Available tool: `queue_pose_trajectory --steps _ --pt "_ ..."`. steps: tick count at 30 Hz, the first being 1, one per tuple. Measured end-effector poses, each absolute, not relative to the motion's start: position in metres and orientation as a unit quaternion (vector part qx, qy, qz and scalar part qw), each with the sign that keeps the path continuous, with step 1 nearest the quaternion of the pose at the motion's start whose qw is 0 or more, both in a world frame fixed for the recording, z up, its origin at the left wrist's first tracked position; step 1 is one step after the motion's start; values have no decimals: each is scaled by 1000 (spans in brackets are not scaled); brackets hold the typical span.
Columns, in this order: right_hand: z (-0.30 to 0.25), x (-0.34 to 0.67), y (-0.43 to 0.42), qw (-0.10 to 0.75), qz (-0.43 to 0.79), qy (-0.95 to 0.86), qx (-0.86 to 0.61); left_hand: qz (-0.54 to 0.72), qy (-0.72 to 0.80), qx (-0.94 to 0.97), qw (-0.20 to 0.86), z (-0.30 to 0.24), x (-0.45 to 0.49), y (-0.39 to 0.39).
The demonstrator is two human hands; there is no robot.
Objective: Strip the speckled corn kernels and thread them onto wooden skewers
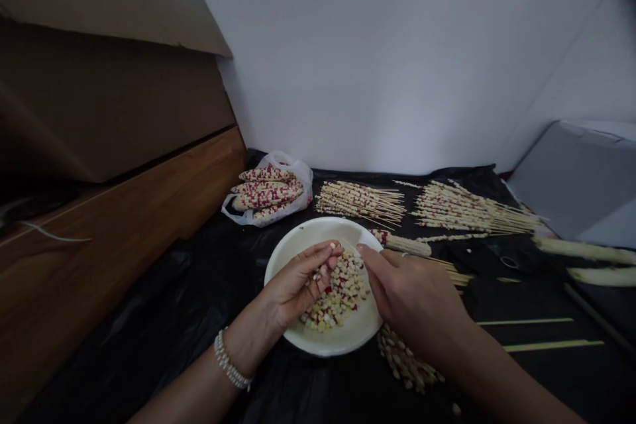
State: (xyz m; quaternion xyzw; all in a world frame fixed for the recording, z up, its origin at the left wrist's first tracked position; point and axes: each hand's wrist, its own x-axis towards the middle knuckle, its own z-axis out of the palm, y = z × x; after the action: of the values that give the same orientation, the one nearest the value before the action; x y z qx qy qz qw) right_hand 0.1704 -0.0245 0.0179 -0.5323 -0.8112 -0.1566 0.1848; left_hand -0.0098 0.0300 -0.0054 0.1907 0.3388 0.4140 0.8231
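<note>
My left hand [307, 281] is over a white bowl [283, 248], with a pale corn kernel [332, 246] pinched between thumb and fingertips. More kernels may lie in its curled fingers. Facing it, my right hand [415, 288] is closed above the bowl's right rim, thumb and forefinger pressed together. A faint thin line runs from it towards the left hand; what it grips is too small to make out. Loose yellow, white and dark red corn kernels [342, 295] lie in the bowl.
Behind the bowl are a plastic bag of speckled corn cobs [268, 195] and two piles of kernel-threaded skewers [352, 202] [457, 209]. A partly stripped cob [407, 243], bare sticks [551, 346] and a kernel-like heap [405, 361] lie on black plastic. A cardboard box [109, 93] stands left.
</note>
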Motion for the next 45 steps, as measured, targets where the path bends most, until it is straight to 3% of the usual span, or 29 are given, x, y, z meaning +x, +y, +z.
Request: queue_pose_trajectory --steps 6,13,45 --pt "13 165 -23 186 -101 -831 -515 427 344 191 814 -8 -9 30" --pt "7 170 -16 185 -184 -817 -514 436 350 189 807 -10 -8 31" --pt "7 163 -26 141 -182 -806 -546 447 362 183 797 -7 -3 27"
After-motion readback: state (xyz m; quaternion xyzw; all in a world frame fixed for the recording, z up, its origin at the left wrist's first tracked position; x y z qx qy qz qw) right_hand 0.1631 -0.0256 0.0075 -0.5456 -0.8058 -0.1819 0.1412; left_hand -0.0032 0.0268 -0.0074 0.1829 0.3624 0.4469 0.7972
